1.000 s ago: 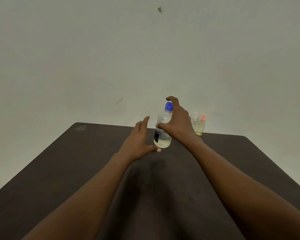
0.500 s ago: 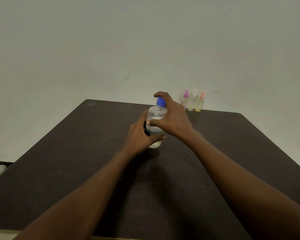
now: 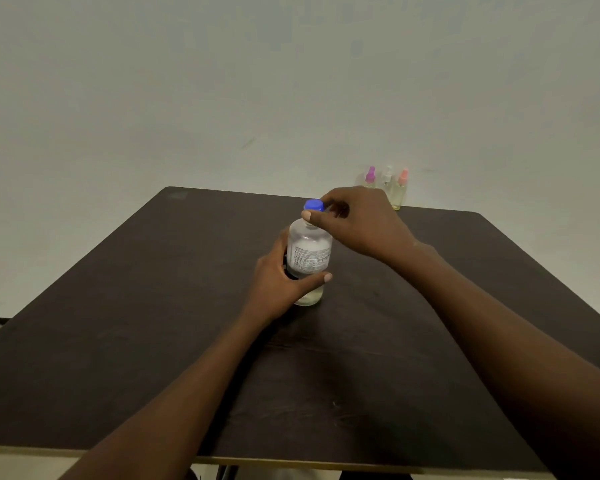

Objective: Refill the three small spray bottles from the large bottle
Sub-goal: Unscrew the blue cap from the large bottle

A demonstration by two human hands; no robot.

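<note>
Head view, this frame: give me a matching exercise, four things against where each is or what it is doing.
Things:
1. left hand
2. right hand
3. blue cap
4. small spray bottles

States:
A. on top of the large bottle, fingers on it
B. standing in a row at the table's far edge
C. wrapped around the large bottle's body
D. pinching the cap from the right side

Pairs: 1-C, 2-D, 3-A, 4-B

Standing mid-table (image 3: 125,341): bottle (image 3: 309,258), blocking the middle. Crowding the far right edge: three sprayers (image 3: 387,183). Lying open: left, right, near side.
</note>
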